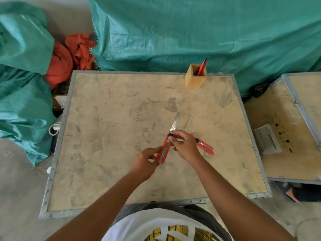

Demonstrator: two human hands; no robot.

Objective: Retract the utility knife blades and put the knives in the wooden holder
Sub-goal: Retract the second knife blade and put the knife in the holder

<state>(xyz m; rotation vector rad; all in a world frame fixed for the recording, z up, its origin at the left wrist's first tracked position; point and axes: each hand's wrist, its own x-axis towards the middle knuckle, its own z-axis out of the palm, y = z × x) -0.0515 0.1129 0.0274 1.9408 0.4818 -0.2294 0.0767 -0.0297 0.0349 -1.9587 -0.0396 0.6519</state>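
Note:
A red utility knife [165, 148] is held above the middle of the wooden crate top [107, 136], its long silver blade [175, 122] extended toward the far side. My left hand [149, 160] grips the rear of its handle. My right hand [184, 146] pinches the handle near the black slider at the front. A second red utility knife [205, 146] lies flat on the crate just right of my right hand. The square wooden holder [194, 77] stands at the far edge, with one red knife [202, 66] upright in it.
Green tarpaulin [191, 32] covers bulky things behind and to the left of the crate. Orange cloth [69, 56] lies at the back left. A second crate [284, 129] with a paper label [267, 139] stands to the right.

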